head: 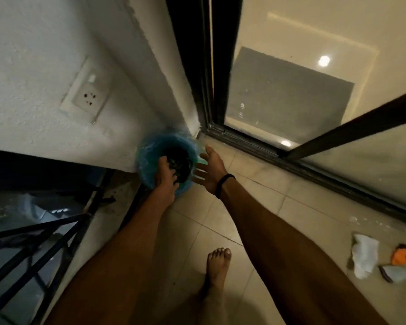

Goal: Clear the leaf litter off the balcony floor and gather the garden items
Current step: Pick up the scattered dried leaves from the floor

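To the left of your left hand, the black railing (45, 233) runs along the balcony edge, with the white wall above it. Your left hand (165, 177) reaches down into the blue bucket (145, 160), which is lined with thin plastic and sits in the corner where the wall meets the door frame. Its fingers bend down onto the dark leaf litter (182, 160) heaped inside. Whether they grip a clump or only press on it cannot be told.

Your right hand (211, 170) hovers just beside the bucket's right rim, fingers spread and holding nothing, a black band (223, 184) round the wrist. Below and between your arms, one bare foot (217, 263) stands on the tiled floor (256, 207).

Well off to the right of your right hand, a crumpled white cloth (365, 256), an orange item (404, 256) and a small grey piece (394, 273) lie near each other on the tiles.

By the look of it, you are at the binning step, with the litter going into the bucket. The tiles near your hands look largely clear, so the sweeping seems well along. Next, empty your left hand fully and draw it out without snagging the liner. Steady the rim with the right if needed. Then turn right for the loose items, which have not yet been gathered.
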Demonstrator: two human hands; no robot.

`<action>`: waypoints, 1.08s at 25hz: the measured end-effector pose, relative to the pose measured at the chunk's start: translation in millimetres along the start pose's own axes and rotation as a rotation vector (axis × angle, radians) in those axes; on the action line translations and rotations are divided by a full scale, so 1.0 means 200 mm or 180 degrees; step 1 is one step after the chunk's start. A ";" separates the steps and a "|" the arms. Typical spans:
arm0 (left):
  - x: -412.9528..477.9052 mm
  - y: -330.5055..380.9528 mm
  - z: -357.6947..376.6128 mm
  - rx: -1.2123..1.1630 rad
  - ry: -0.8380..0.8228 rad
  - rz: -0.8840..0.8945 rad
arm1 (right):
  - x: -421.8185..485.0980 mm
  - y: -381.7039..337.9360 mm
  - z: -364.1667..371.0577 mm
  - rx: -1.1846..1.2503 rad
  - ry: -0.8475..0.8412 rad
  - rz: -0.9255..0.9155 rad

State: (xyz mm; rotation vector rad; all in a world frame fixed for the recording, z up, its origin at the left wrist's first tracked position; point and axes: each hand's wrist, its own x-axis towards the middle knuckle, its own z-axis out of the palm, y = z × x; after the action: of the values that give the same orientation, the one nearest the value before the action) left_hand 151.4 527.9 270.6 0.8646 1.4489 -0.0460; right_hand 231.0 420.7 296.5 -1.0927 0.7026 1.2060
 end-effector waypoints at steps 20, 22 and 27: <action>-1.97 -2.10 1.62 0.3939 -0.2167 0.2026 | -1.77 0.52 -2.93 0.0400 0.3141 -0.1034; -2.19 -2.37 1.76 0.4270 -0.2497 0.2254 | -1.98 0.64 -3.23 0.0676 0.3347 -0.1027; -2.56 -2.99 2.04 0.4962 -0.3077 0.2795 | -2.34 0.94 -3.86 0.1041 0.3627 -0.0912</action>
State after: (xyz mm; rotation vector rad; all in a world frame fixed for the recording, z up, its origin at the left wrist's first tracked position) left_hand 92.5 -349.3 380.1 2.2147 -0.2185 -0.8727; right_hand 20.1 -471.9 387.2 -1.4953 1.4683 0.1072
